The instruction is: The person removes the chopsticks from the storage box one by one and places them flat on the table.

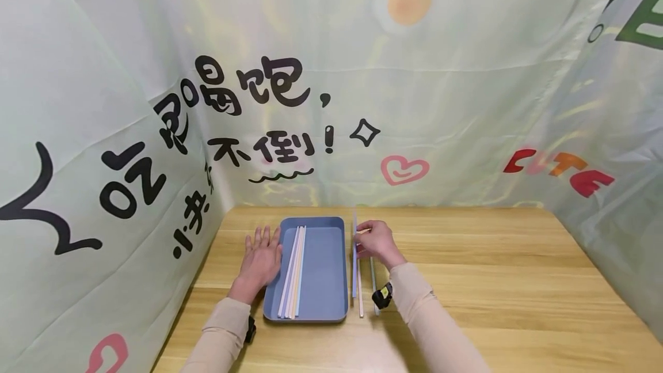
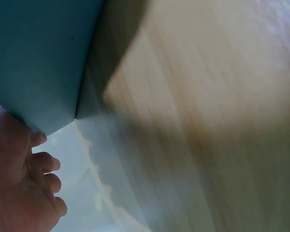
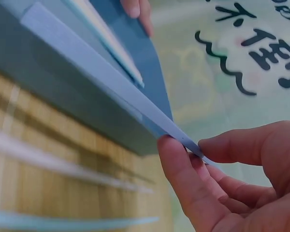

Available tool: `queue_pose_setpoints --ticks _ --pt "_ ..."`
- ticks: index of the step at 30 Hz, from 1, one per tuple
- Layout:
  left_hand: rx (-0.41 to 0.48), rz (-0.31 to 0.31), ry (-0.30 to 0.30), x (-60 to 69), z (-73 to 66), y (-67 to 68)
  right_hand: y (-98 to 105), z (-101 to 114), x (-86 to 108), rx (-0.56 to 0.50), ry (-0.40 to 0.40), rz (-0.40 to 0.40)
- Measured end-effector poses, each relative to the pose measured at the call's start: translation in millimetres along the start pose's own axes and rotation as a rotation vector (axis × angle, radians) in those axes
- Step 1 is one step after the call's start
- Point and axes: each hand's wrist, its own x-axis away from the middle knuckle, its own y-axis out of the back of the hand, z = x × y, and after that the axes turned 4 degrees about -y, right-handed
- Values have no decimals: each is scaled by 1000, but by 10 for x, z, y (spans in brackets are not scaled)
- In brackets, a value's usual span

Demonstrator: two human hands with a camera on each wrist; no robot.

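My right hand point(image 1: 377, 240) pinches a lavender chopstick point(image 1: 354, 269) between thumb and fingers, just right of the blue tray point(image 1: 323, 269). The right wrist view shows this chopstick point(image 3: 101, 77) raised along the tray's side, its far end in my fingertips. My left hand point(image 1: 260, 262) lies with fingers straight at the tray's left edge, touching it. Inside the tray, several pastel chopsticks point(image 1: 293, 275) lie side by side toward the left. On the table below my right hand are a pale pink chopstick point(image 1: 361, 298) and a pale blue one point(image 1: 373, 281), partly hidden by the hand and wrist camera.
The wooden table point(image 1: 481, 286) extends to the right of the tray. A printed cloth point(image 1: 456, 108) hangs behind the table and along both sides. Black cameras are strapped to both wrists, the right one point(image 1: 383, 296) close above the loose chopsticks.
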Motion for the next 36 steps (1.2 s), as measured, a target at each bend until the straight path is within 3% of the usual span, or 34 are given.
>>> queue_pose_setpoints --ticks 16,36 --pt "5 -3 -4 -4 -4 4 443 -308 -17 94 -32 -42" --pt "14 -7 -1 14 1 10 603 -522 -3 222 -32 -117"
